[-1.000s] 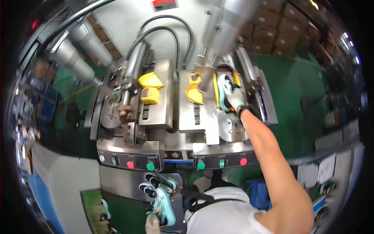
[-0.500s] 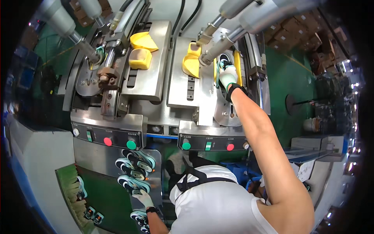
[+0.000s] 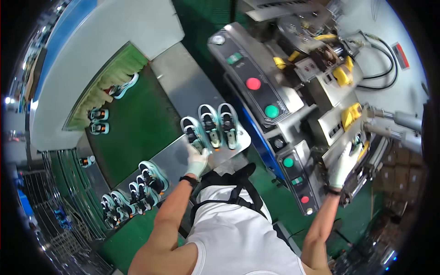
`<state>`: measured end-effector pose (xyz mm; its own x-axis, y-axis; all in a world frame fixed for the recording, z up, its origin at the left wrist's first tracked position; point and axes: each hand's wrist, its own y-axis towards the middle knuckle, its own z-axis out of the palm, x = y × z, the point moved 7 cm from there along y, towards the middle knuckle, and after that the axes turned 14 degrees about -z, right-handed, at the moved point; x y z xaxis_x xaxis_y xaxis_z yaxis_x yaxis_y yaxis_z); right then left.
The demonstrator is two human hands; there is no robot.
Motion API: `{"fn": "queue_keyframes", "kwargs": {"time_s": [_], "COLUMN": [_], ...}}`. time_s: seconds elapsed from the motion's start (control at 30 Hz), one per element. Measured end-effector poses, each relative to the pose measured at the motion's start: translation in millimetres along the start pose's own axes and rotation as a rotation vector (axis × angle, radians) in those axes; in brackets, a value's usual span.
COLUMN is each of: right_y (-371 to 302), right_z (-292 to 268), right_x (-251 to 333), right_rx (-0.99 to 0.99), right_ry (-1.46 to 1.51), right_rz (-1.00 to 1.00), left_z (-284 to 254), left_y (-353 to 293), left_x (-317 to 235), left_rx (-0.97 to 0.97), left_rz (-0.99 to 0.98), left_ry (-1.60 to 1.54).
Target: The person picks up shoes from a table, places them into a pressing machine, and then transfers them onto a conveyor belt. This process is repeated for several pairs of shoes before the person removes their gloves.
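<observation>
Fingers of our left hand (image 3: 197, 162) meet the near end of a black-and-mint sneaker (image 3: 194, 130), grip unclear; it stands rowed on the metal shelf (image 3: 183, 82), likely for easy reach. Our right hand (image 3: 343, 167) spreads its fingers over the steel press (image 3: 331, 126).

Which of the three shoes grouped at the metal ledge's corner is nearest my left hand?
The leftmost shoe of the three: your left hand overlaps its lower end in the picture, while the middle shoe and rightmost shoe sit farther right.
</observation>
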<state>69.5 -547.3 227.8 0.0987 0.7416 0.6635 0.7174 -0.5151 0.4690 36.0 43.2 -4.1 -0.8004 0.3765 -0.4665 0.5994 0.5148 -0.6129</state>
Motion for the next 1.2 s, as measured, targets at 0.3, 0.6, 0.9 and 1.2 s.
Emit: {"fn": "queue_keyframes", "kwargs": {"time_s": [0.3, 0.6, 0.9, 1.2], "right_y": [-184.5, -266.7, -321.7, -181.5], "right_z": [126.9, 92.4, 177.3, 225.9], "right_x": [33.2, 44.7, 142.2, 271.8], "right_rx": [0.659, 0.746, 1.144, 0.909], "right_ry": [-0.631, -0.476, -0.502, -0.123], "right_rz": [-0.102, -0.064, -0.028, -0.408], "left_z": [-19.2, -317.0, -299.3, -225.7], "left_y": [45.1, 367.3, 428.2, 314.3], "left_x": [-27.7, -135.6, -158.4, -43.3], "left_rx": [0.553, -0.548, -0.292, 0.020], "left_rz": [0.445, 0.633, 0.459, 0.510], "left_ry": [0.000, 0.356, 0.777, 0.709]}}
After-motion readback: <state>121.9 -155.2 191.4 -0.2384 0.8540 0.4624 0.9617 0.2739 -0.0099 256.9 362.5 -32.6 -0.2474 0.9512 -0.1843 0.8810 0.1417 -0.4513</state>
